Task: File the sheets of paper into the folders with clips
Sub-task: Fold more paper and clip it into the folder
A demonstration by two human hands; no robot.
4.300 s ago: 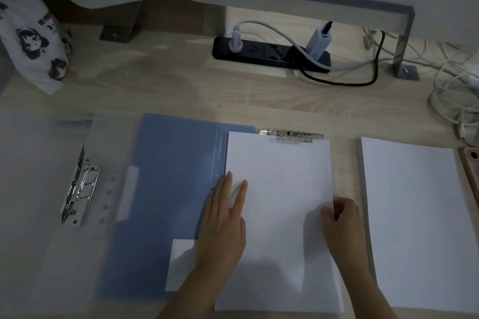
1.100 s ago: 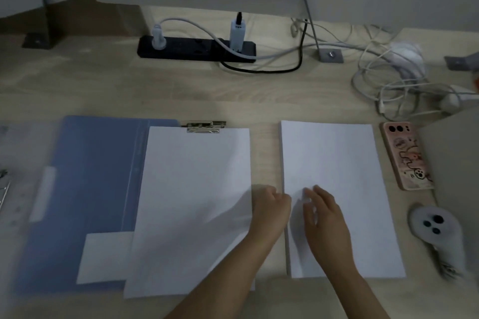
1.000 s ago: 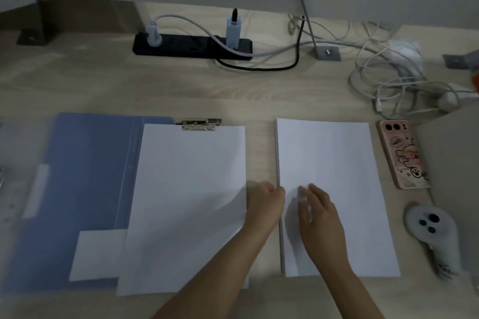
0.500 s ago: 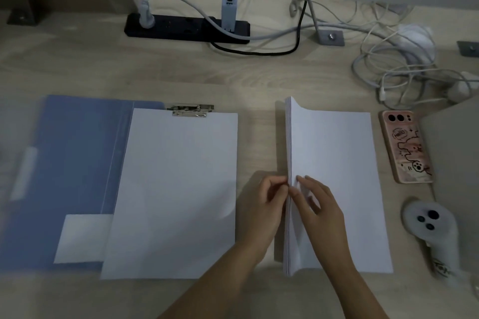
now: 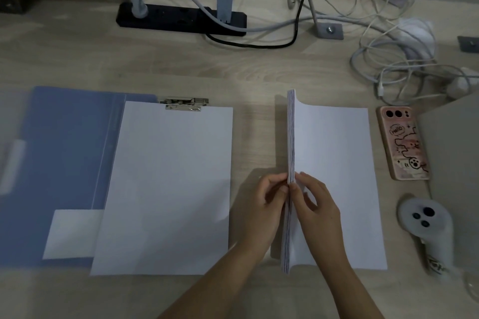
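Both hands meet at the raised left edge of the paper stack (image 5: pixel 334 179): the left hand (image 5: pixel 264 204) pinches that edge from the outside with thumb and fingertips, while the right hand (image 5: pixel 315 202) presses against it from the inner side, fingers spread over the top sheet. The two hands thus grasp the same lifted bundle of sheets; how many sheets lie between the fingers cannot be told. The stack lies at the 3 o'clock side of the desk (image 5: pixel 233 67), its right portion flat and its left edge turned up nearly vertical, so that the layered edges show as a thin striped band. Judged as material, the sheets are light, limp and smooth; a single sheet will sag and slide unless held near an edge, whereas the bundle keeps some stiffness when bent. A suitable hold is probably the long edge near its middle, with the thumb separating the sheets to be taken. At 9 o'clock of the hands, just beside them, a sheet (image 5: pixel 168 184) lies on the open blue folder (image 5: pixel 64 153), its upper edge under the metal clip (image 5: pixel 185 104) at 11 o'clock. At 3 o'clock of the stack lie a phone (image 5: pixel 403 142) and a white controller (image 5: pixel 427 225); a power strip (image 5: pixel 181 18) and cables (image 5: pixel 396 59) occupy 12 to 2 o'clock.
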